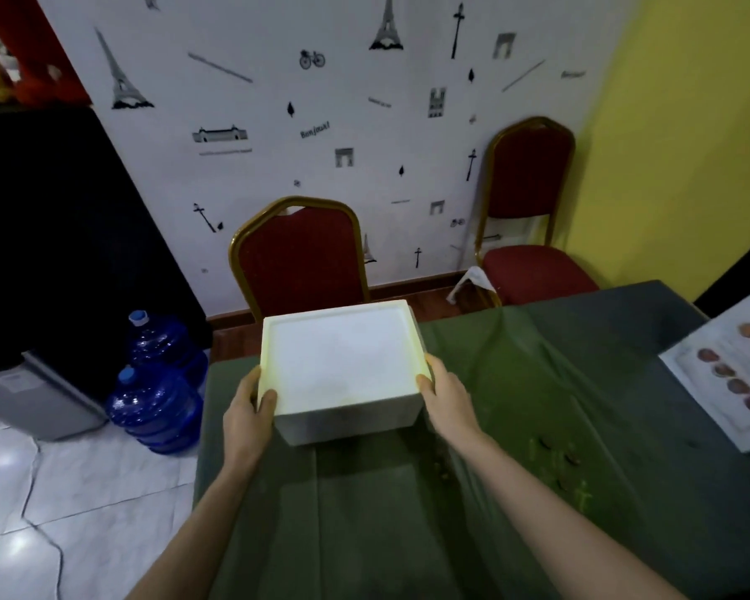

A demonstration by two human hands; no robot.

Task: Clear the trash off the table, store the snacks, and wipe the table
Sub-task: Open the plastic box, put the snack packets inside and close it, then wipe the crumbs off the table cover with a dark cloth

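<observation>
A white foam box (pixel 343 361) with its lid on sits at the far left corner of the table, which is covered by a dark green cloth (pixel 537 383). My left hand (pixel 247 409) grips the box's left near corner, thumb on the lid. My right hand (pixel 444 391) holds the right near corner the same way. Small brown crumbs (pixel 555 456) lie scattered on the cloth to the right of my right forearm.
A white printed sheet with food pictures (pixel 728 378) lies at the table's right edge. A red chair (pixel 299 257) stands behind the box, another red chair (pixel 533 210) further right with a crumpled cloth (pixel 473 281) beside it. Two blue water jugs (pixel 157 383) stand on the floor at left.
</observation>
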